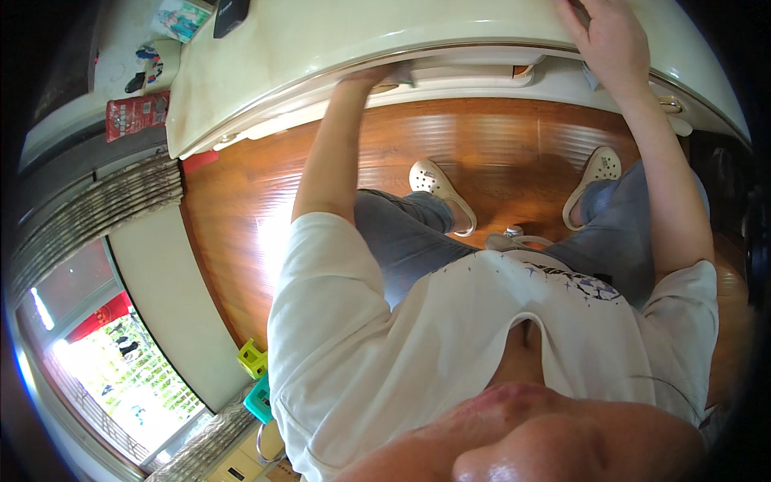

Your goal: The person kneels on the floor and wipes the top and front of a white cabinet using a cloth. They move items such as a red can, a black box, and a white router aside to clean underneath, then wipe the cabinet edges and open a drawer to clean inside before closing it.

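Observation:
My left hand (368,77) reaches in below the front edge of a glossy cream cabinet top (385,27), at the drawer fronts. What looks like a grey cloth (405,73), blurred by motion, is in its fingers, which the edge partly hides. My right hand (620,51) lies on the cabinet top farther right, thumb apart from the fingers; the fingertips run out of the picture. Beneath that wrist, a small grey-blue corner (590,77) of something shows under the edge. A cream drawer front (470,75) with a brown inset lies between my hands.
A red packet (137,115) bearing writing hangs at the cabinet's left end, near a dark box (231,17). Brown wood floor (500,129) lies under my cream clogs (437,184). Yellow-green (253,358) and turquoise plastic stools (259,399) stand by the window (129,373).

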Tool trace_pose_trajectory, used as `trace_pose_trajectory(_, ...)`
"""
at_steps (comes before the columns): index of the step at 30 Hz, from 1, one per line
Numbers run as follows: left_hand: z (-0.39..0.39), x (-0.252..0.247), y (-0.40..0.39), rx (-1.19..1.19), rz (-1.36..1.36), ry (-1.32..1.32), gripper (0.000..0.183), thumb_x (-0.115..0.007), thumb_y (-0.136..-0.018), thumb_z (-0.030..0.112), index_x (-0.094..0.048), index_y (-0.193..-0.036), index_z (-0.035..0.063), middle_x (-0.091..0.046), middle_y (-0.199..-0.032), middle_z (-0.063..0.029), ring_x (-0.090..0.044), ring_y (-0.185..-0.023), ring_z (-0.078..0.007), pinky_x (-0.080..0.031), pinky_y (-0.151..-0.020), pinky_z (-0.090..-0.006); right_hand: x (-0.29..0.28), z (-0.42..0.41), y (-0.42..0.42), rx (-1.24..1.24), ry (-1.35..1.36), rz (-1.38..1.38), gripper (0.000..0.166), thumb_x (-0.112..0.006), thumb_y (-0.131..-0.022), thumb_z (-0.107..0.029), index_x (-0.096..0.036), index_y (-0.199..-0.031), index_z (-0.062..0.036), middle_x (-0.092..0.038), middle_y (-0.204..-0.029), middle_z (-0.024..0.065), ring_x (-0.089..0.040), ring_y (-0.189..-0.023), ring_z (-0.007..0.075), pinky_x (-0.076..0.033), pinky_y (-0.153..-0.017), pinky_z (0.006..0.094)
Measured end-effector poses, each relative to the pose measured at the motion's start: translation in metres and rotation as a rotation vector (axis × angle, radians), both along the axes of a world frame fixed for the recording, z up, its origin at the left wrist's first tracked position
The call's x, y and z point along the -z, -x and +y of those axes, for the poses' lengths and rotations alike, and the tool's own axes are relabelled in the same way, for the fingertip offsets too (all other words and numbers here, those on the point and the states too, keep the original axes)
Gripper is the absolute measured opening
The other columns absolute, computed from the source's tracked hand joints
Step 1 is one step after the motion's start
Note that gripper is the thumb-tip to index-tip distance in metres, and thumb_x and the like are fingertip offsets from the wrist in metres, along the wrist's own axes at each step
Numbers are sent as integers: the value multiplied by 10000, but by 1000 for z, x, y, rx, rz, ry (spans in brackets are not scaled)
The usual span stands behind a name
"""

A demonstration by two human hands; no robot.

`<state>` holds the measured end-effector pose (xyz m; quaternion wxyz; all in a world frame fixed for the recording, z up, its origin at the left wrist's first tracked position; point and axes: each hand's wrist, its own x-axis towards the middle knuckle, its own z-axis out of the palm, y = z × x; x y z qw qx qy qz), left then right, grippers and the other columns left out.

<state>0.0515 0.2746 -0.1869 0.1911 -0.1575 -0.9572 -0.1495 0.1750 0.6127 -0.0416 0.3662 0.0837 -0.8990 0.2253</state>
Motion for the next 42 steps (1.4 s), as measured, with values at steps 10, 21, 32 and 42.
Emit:
trace_pose_trajectory(10,-137,-12,64,-542,-111,156,282,-676,-748,364,-648,-979,205,-659,-954,-40,-604,-913,-216,-475,-738,-393,-8,-11,-3,71,-31,-40,55,-626,-747,-69,-579,-768,-49,-565,-792,100,-557,-765,293,-457,-666,380)
trace_pose_trajectory(21,36,-3,25,-269,64,73,283,-679,-744,375,-650,-966,202,-659,-946,-48,-604,-915,-226,-474,-731,-401,1,-1,1,-9,-31,43,53,-629,-736,-67,-580,-751,-58,-567,-770,97,-558,-755,290,-454,-671,384)
trace_pose_trajectory(32,223,2,-101,327,133,119,280,-685,-732,395,-661,-928,197,-660,-926,-71,-601,-929,-256,-472,-712,-424,10,14,-7,-131,125,80,80,-595,-787,-142,-603,-794,-62,-585,-809,107,-574,-816,299,-471,-712,395)
trace_pose_trajectory(42,190,32,-200,148,-1018,-1564,237,-509,-937,243,-577,-999,24,-606,-850,-84,-606,-713,-211,-525,-619,-352,16,41,-100,-157,163,-401,159,-572,-825,-200,-618,-791,-51,-612,-686,138,-605,-661,310,-479,-610,419)
